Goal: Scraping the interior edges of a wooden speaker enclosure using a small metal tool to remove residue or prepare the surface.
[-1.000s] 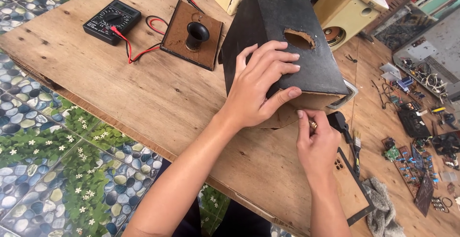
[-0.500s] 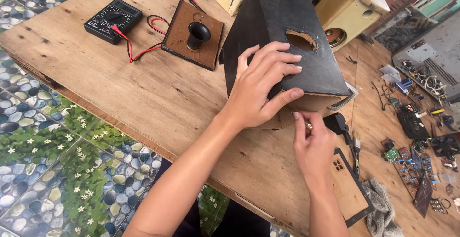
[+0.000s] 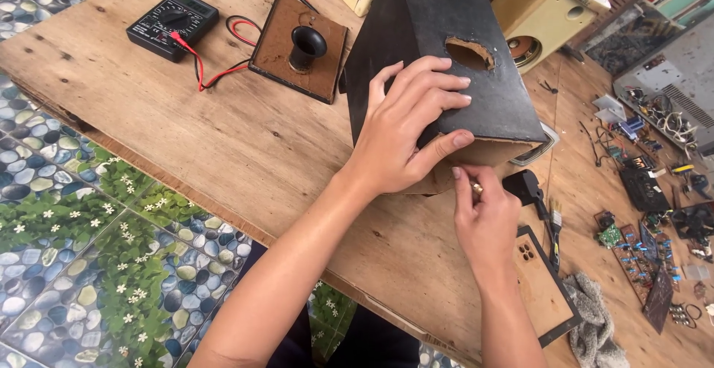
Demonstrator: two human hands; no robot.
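Black speaker box (image 3: 439, 56) lies tipped on its side on the wooden bench (image 3: 186, 137), its open end turned toward the person so the edge can be reached. Left hand (image 3: 405, 126) is spread flat over its top face, pressing it steady, while the right hand (image 3: 483, 215) pinches a small metal part (image 3: 477, 187) just beside the lower rim. A multimeter (image 3: 172, 24) and brown panel (image 3: 299, 45) lie well apart.

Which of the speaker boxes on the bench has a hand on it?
The black box in front: the left hand lies flat on it. The cream box behind is untouched.
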